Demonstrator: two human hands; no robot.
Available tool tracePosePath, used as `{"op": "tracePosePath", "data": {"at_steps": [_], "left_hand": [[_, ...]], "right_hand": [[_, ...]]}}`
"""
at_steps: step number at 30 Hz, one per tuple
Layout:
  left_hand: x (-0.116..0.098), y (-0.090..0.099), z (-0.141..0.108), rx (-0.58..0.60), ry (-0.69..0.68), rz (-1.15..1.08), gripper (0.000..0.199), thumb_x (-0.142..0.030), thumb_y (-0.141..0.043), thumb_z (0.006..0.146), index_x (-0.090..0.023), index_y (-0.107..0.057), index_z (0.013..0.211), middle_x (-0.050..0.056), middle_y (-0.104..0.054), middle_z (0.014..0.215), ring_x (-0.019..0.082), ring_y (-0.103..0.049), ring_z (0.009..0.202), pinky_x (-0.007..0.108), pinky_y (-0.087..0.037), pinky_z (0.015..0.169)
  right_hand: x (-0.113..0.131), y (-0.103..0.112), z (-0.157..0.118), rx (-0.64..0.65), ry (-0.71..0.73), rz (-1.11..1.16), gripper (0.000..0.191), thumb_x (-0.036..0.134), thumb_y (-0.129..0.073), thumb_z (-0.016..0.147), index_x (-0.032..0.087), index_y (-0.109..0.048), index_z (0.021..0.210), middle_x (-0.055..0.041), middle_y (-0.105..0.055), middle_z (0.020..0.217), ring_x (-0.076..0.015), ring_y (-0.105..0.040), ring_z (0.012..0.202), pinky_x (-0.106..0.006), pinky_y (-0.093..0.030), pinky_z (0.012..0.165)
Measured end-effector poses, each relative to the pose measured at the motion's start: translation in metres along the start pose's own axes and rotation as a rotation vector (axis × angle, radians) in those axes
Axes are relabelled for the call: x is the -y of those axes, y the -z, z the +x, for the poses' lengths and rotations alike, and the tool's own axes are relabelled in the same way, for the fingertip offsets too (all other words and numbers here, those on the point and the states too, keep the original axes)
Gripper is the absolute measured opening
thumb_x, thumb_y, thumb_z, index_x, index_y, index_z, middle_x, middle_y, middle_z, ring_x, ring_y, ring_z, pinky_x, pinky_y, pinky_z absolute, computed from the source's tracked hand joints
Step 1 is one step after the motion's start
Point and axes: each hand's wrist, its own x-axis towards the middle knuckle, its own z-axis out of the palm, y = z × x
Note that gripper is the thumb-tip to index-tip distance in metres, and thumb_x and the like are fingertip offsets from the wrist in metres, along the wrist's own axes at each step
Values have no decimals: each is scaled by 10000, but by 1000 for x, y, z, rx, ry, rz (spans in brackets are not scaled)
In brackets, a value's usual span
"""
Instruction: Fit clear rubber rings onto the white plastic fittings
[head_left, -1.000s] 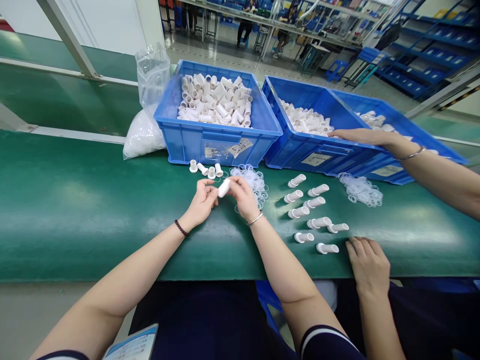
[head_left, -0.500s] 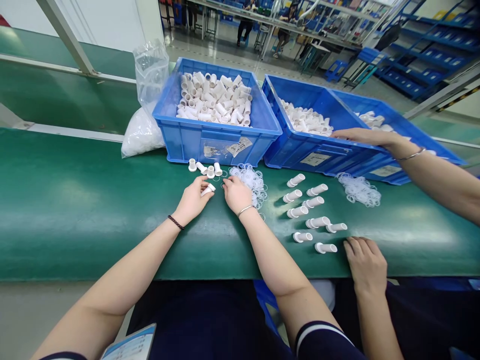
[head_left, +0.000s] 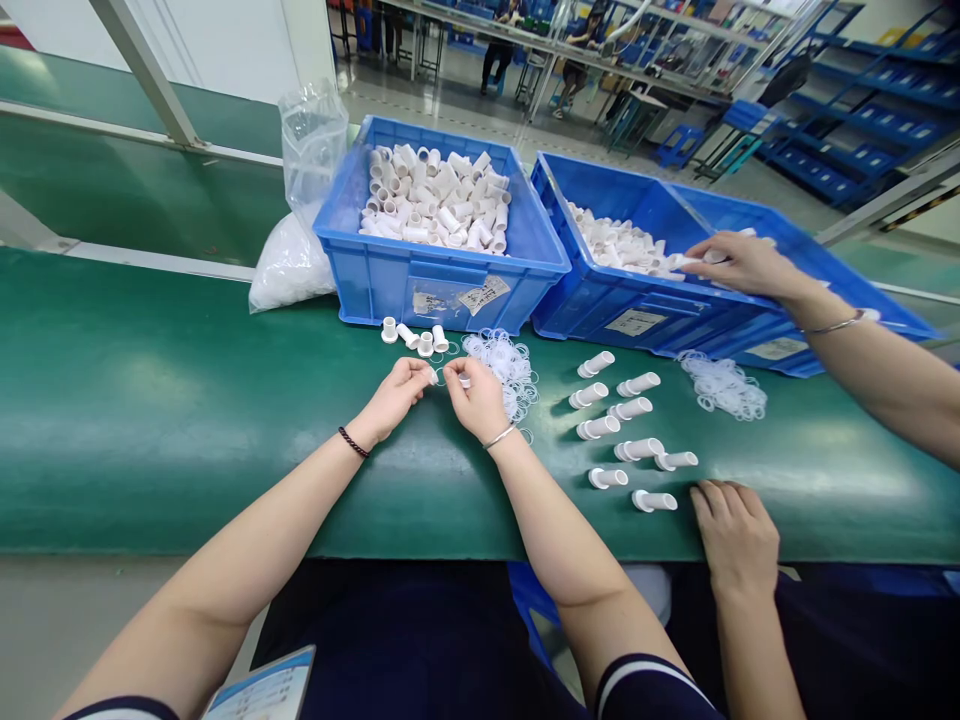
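Observation:
My left hand (head_left: pixel 396 402) is closed around a white plastic pipe fitting (head_left: pixel 433 376), whose end shows at the fingertips while the rest is hidden. Just to its right, my right hand (head_left: pixel 477 400) pinches, with a thin clear ring (head_left: pixel 441 375) at its fingertips. A bit of white also shows between those fingers, too covered to name. Behind my hands stand and lie several loose white fittings (head_left: pixel 425 344). A heap of thin clear rings (head_left: pixel 506 360) lies beside my right hand.
Behind are a blue bin (head_left: pixel 450 285) of white fittings and more blue bins (head_left: pixel 585 290). A clear bag (head_left: pixel 289 265) leans at left. Several white tube assemblies (head_left: pixel 637 449) stand at right. A co-worker's hand (head_left: pixel 739 262) reaches over a bin; another (head_left: pixel 739 535) rests on the green table (head_left: pixel 187 430).
My hands have come closer together, and the fitting in my left hand is turned and more covered. My right fingertips have lifted from the rings. The co-worker's reaching hand now holds a white piece.

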Motion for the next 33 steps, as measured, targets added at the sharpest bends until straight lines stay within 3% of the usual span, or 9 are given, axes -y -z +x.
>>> {"op": "tracePosePath", "data": {"at_steps": [3,6,11,15,18,21,26,30,33], "left_hand": [[-3,-2,-4,11,-84,193,383,-418,-616,783,-172,-463,1033,42,-566,967,159,-540,849,292,-428,740],[-7,-2,-8,-5,-181,416,252,-392,-539,833,-180,-462,945,47,-550,938,186,-530,857,328,-422,758],[-11,3,-12,169,-363,544,166,-354,-498,865,-192,-476,896,46,-542,897,198,-518,832,345,-408,766],[-9,-2,-13,78,-389,279,221,-360,-527,864,-187,-472,990,56,-522,991,176,-514,904,317,-415,810],[-5,-12,-12,28,-265,-107,279,-392,-530,867,-195,-447,1046,28,-510,959,125,-508,806,264,-422,729],[-5,-19,-12,56,-86,-432,262,-404,-516,875,-195,-466,1025,-4,-511,830,95,-484,686,227,-396,630],[-10,-21,-13,64,70,-666,172,-329,-514,890,-168,-512,951,-6,-525,741,79,-487,624,204,-391,580],[-11,-20,-13,89,165,-781,201,-364,-527,887,-165,-506,874,-9,-525,700,75,-493,580,195,-392,534],[-10,-19,-12,133,222,-853,234,-380,-515,894,-156,-501,826,-15,-499,652,70,-481,547,180,-378,496]], "right_hand": [[1,-2,-2,15,12,-12,165,290,-462,906,190,-587,867,-34,-643,855,-159,-585,795,-272,-439,738],[1,-1,-2,63,1,-27,180,292,-448,909,192,-595,881,-39,-645,874,-161,-584,811,-275,-440,750],[-3,5,1,151,-47,36,168,284,-462,887,190,-601,868,-38,-643,878,-163,-582,835,-296,-454,783],[-1,6,4,209,-213,341,178,350,-511,856,188,-585,869,-11,-617,804,-121,-562,642,-265,-489,610],[4,4,3,189,-377,590,242,428,-558,825,190,-567,866,23,-564,712,-80,-501,506,-213,-441,465],[8,2,1,139,-438,707,284,463,-571,817,191,-567,896,34,-539,692,-70,-485,494,-197,-420,445],[6,1,-1,154,-352,609,286,455,-565,832,191,-583,939,3,-594,800,-80,-499,542,-219,-431,492],[5,-1,-3,75,-196,308,252,425,-517,875,190,-604,902,-34,-626,871,-155,-580,807,-301,-477,754],[5,-4,-4,69,-181,282,264,430,-512,880,188,-591,949,-42,-636,903,-167,-591,859,-323,-469,814]]}}
